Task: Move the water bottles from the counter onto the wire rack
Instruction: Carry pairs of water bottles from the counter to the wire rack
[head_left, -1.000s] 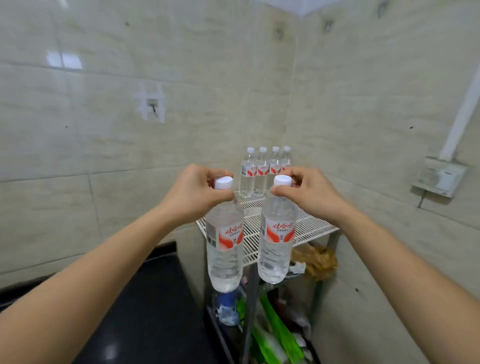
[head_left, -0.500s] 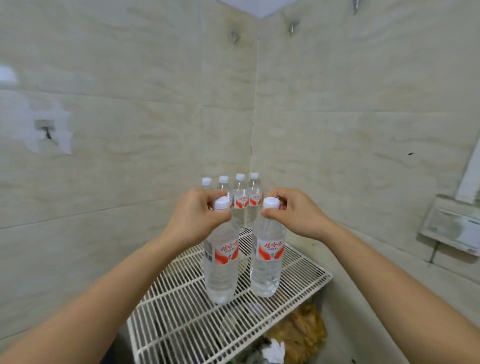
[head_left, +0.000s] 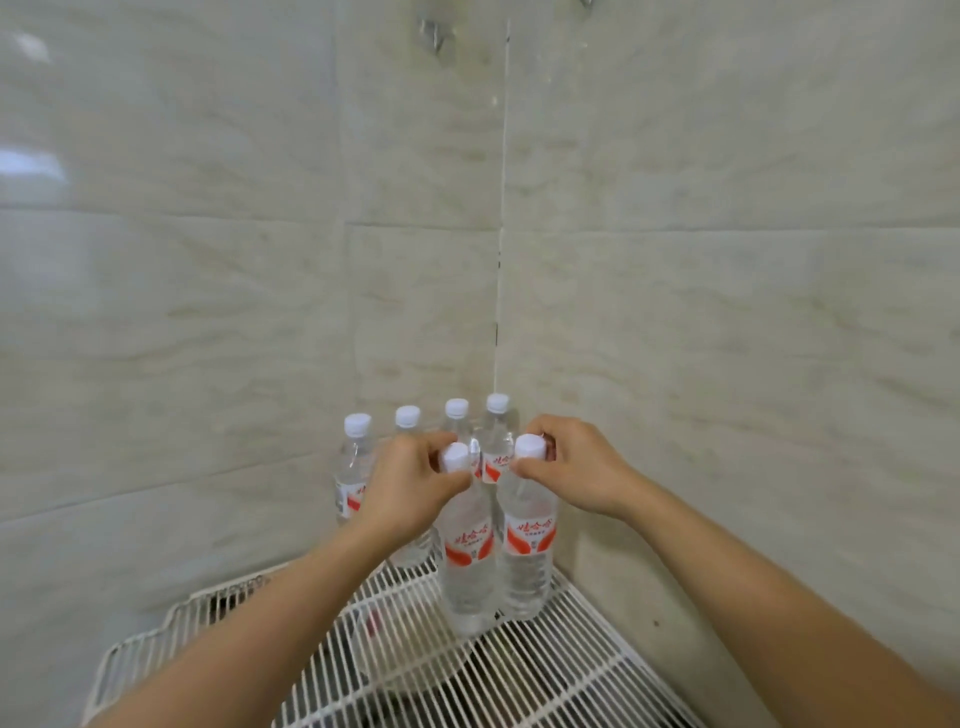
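1. Where the two forearms reach in from the bottom, the white wire rack (head_left: 545, 670) fills the corner below them, a pale round dish dimly visible through its bars.
2. Nearest on the rack are two clear water bottles, each with a red-and-white label bearing red Chinese characters too blurred for me to read.
3. The left hand (head_left: 410, 488) is closed around the neck of the left bottle (head_left: 467, 566), fingers pinched just under its white cap; the bottle hangs straight below that hand, its base at the wires, though I cannot tell if it rests there.
4. The right hand (head_left: 576, 467) grips the right bottle (head_left: 530, 551) the same way, at the cap, with the body directly beneath and beside the tiled wall (head_left: 727, 312).
5. Half a second ago both bottles were held above the middle of the rack; now they sit lower and deeper in the corner, nearly touching each other.
6. Behind them stands a row of four capped bottles (head_left: 356, 467) with matching labels, against the wall.
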